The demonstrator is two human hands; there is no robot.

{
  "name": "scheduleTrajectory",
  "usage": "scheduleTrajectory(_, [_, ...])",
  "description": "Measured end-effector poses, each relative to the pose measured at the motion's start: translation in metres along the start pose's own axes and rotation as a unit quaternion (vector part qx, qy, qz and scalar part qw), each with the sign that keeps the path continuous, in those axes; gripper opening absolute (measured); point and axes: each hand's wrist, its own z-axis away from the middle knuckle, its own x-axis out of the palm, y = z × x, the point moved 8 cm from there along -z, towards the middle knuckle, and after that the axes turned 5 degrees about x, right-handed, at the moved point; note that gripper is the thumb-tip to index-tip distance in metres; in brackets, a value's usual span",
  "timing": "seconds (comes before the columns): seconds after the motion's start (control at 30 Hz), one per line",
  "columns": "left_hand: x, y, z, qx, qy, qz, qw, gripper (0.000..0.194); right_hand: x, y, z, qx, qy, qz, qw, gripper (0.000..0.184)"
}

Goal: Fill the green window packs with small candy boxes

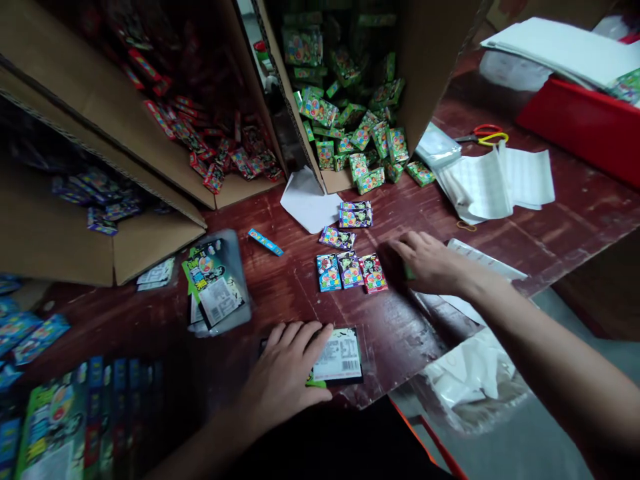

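My left hand point(287, 363) lies flat, fingers stretched, over the left part of a printed card point(340, 360) with a barcode label, at the table's near edge. To the right of a row of small candy boxes, my right hand point(430, 263) is curled just above the table. A sliver of a small green box point(409, 272) shows under its fingers; the rest is hidden. The row holds a blue box point(328, 273), a purple box point(349, 269) and a red box point(373, 273). Behind it lie more purple boxes point(355, 215).
Open cartons hold green boxes point(370, 133), red boxes point(215, 150) and purple boxes point(107, 193). Bagged printed cards point(219, 283) and a lone blue box point(265, 241) lie left. Scissors point(487, 135) and white sheets point(500, 180) are at right. Filled packs point(90, 413) stand at lower left.
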Motion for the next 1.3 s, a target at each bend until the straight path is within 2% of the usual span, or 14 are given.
scheduleTrajectory(0.1, [-0.006, -0.005, -0.001, 0.002, 0.021, 0.003, 1.0, 0.098, 0.006, -0.003, -0.009, -0.041, -0.003, -0.066, 0.997, 0.124])
scheduleTrajectory(0.2, [-0.025, -0.024, -0.014, -0.005, 0.082, 0.005, 0.997, 0.091, 0.004, 0.009, -0.005, -0.053, 0.035, -0.108, 0.992, 0.141])
scheduleTrajectory(0.33, [-0.049, -0.054, -0.059, -0.004, 0.163, 0.021, 0.986, 0.087, 0.011, 0.015, 0.004, -0.066, 0.037, -0.164, 0.984, 0.127])
scheduleTrajectory(0.4, [-0.051, -0.061, -0.084, 0.011, 0.168, 0.031, 0.985, 0.093, 0.016, 0.011, 0.007, -0.056, 0.036, -0.176, 0.982, 0.12])
scheduleTrajectory(0.47, [-0.048, -0.063, -0.102, 0.023, 0.163, 0.037, 0.986, 0.096, 0.018, 0.002, 0.009, -0.047, 0.047, -0.165, 0.984, 0.122])
scheduleTrajectory(0.57, [-0.042, -0.056, -0.11, 0.031, 0.165, 0.042, 0.985, 0.096, 0.018, -0.018, 0.011, -0.042, 0.081, -0.138, 0.986, 0.126])
scheduleTrajectory(0.63, [-0.04, -0.051, -0.108, 0.024, 0.167, 0.045, 0.985, 0.097, 0.019, -0.038, 0.007, -0.058, 0.103, -0.117, 0.986, 0.119])
scheduleTrajectory(0.77, [-0.044, -0.043, -0.087, -0.011, 0.184, 0.059, 0.981, 0.109, 0.024, -0.079, -0.007, -0.118, 0.114, -0.076, 0.983, 0.095])
scheduleTrajectory(0.87, [-0.042, -0.033, -0.05, -0.037, 0.181, 0.053, 0.981, 0.12, 0.022, -0.094, -0.018, -0.121, 0.128, -0.071, 0.982, 0.09])
scheduleTrajectory(0.93, [-0.026, -0.022, -0.022, -0.039, 0.139, 0.041, 0.989, 0.126, 0.021, -0.101, -0.023, -0.114, 0.134, -0.076, 0.981, 0.089])
scheduleTrajectory(1.0, [-0.002, -0.009, 0.004, -0.015, 0.084, 0.03, 0.996, 0.124, 0.023, -0.112, -0.027, -0.117, 0.132, -0.078, 0.981, 0.084])
scheduleTrajectory(1.1, [0.031, -0.002, 0.038, -0.014, 0.045, 0.011, 0.999, 0.093, 0.031, -0.129, -0.033, -0.125, 0.125, -0.077, 0.981, 0.072])
scheduleTrajectory(1.17, [0.041, -0.012, 0.057, -0.079, 0.058, 0.013, 0.995, 0.084, 0.034, -0.137, -0.036, -0.118, 0.128, -0.082, 0.981, 0.065])
scheduleTrajectory(1.3, [0.041, -0.033, 0.086, -0.222, 0.109, 0.044, 0.968, 0.102, 0.034, -0.141, -0.04, -0.09, 0.129, -0.1, 0.982, 0.055])
